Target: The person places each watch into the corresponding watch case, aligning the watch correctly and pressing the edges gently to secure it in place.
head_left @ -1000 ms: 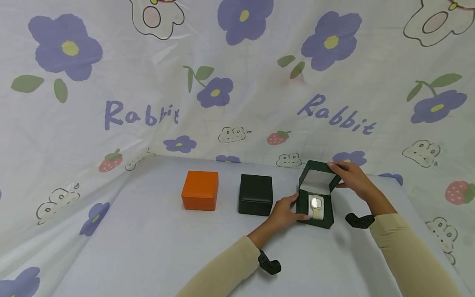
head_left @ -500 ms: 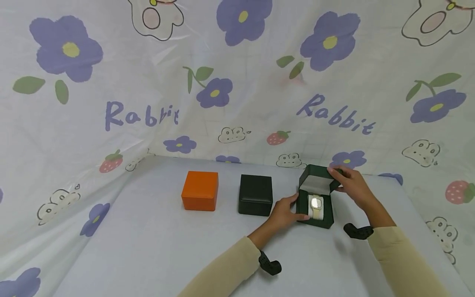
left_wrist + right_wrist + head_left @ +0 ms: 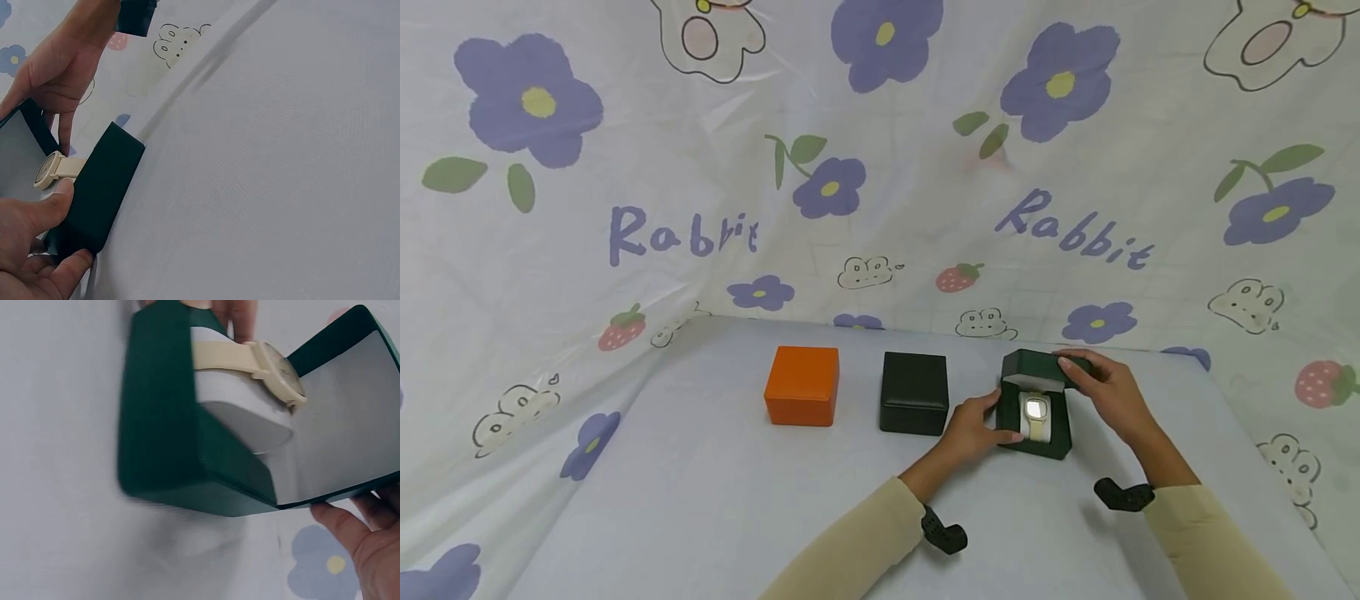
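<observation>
A dark green watch box (image 3: 1054, 443) stands on the right part of the table, its lid (image 3: 1033, 365) raised partway. Inside, a watch with a cream strap (image 3: 1037, 408) sits round a white cushion (image 3: 234, 390). My left hand (image 3: 972, 429) grips the base at its left side, the thumb at the front edge near the watch. In the left wrist view, the fingers of the left hand (image 3: 31, 215) reach round the box's lower corner. My right hand (image 3: 1112, 396) holds the lid's right side, thumb on the outside; its other fingers are partly hidden by the lid.
A closed black box (image 3: 914, 392) stands just left of my left hand. Further left is a closed orange box (image 3: 802, 385). The white table (image 3: 700, 500) meets a patterned curtain (image 3: 917, 225) close behind the boxes. Dark wrist cameras (image 3: 1123, 495) hang at both cuffs.
My right hand has lowered the lid of the green watch box forward, so it stands less upright over the watch. The left hand keeps its grip on the base.
</observation>
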Demonstrator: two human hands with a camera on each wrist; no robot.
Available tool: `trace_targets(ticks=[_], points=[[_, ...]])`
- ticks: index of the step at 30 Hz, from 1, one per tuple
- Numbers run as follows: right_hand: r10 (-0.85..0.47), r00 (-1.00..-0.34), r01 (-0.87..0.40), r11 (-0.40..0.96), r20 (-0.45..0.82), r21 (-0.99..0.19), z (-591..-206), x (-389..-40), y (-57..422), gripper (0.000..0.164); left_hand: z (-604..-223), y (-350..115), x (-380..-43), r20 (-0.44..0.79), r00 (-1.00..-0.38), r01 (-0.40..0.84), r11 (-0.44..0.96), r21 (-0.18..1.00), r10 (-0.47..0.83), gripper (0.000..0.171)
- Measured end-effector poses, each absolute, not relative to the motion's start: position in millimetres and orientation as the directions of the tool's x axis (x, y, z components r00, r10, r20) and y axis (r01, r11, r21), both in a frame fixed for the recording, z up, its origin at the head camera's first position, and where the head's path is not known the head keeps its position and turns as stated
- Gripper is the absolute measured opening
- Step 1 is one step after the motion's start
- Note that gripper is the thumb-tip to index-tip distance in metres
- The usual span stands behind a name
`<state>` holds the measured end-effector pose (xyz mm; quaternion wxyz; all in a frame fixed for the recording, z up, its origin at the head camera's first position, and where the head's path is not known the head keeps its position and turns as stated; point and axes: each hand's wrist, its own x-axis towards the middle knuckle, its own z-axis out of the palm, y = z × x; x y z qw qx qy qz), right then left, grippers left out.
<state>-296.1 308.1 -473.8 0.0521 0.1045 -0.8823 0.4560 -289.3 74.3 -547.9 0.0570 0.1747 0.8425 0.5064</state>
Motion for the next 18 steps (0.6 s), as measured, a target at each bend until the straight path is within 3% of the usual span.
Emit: trace_targets(ticks=[9, 18], points=[[-0.138, -0.936, -0.344, 0.538, 0.323, -0.769, -488.9, -286.6, 306.7, 0.036, -548.9, 74.9, -291.5, 0.086, -0.931, 0.241, 0.420, 0.875, 0.354, 0.083], [-0.156, -0.899, -0.424, 0.540, 0.409, -0.727, -505.0, -267.1, 304.5, 0.038, -549.5, 75.4, -292.6, 0.104, -0.922, 0.269, 0.426, 0.864, 0.372, 0.081]])
